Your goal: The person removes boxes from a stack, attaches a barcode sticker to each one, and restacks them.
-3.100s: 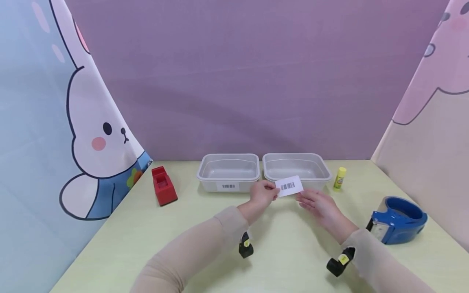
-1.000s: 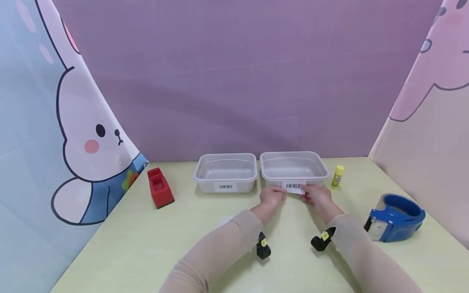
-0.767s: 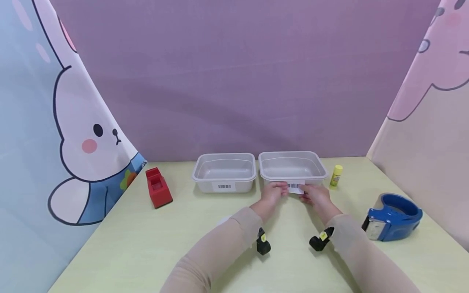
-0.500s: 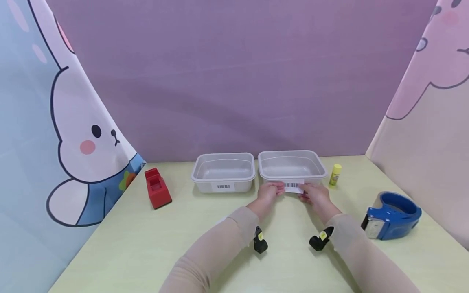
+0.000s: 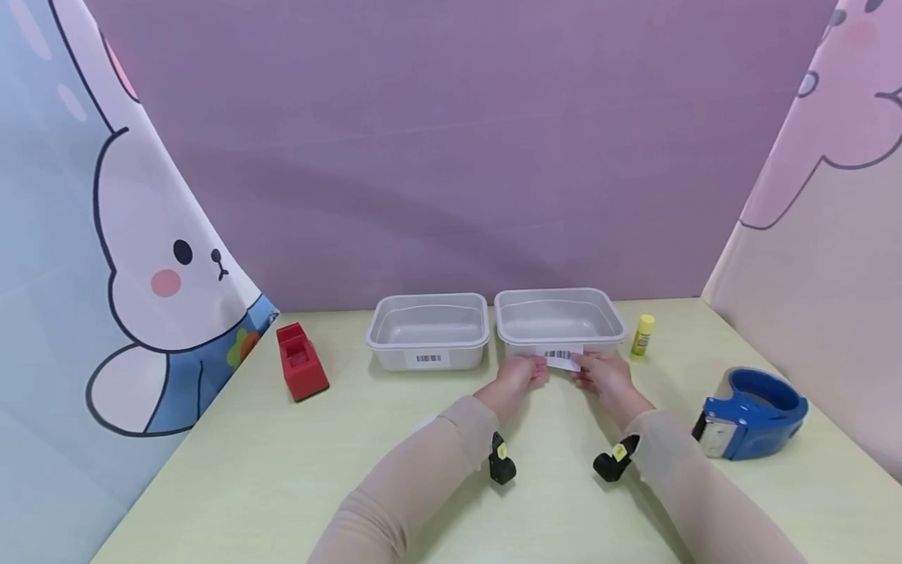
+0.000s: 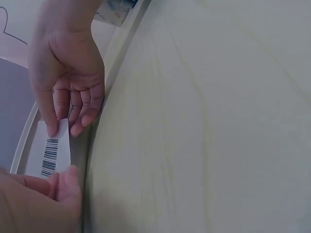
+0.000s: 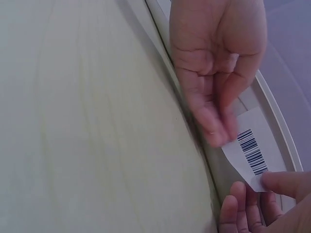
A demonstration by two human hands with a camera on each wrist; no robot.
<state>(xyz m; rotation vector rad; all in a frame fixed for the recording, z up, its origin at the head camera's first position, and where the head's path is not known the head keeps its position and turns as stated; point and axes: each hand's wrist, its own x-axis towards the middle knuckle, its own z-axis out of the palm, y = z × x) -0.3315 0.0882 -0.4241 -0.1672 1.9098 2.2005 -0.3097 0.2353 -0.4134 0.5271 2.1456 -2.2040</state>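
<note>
On the pale table (image 5: 247, 470), pinches barcode label (image 5: 561, 356) by right end with right hand (image 5: 609, 376); has left hand (image 5: 517, 376) at opposite end, cannot tell whether gripping; aligns long axis along right tray (image 5: 606, 339) front.

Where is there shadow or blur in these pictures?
Head view: a broad faint shadow crosses the purple backdrop, another lies beside the right sleeve; left wrist view: dimmer, soft grain on the table; right wrist view: hazy too, yet stripes on the barcode label distinct.
</note>
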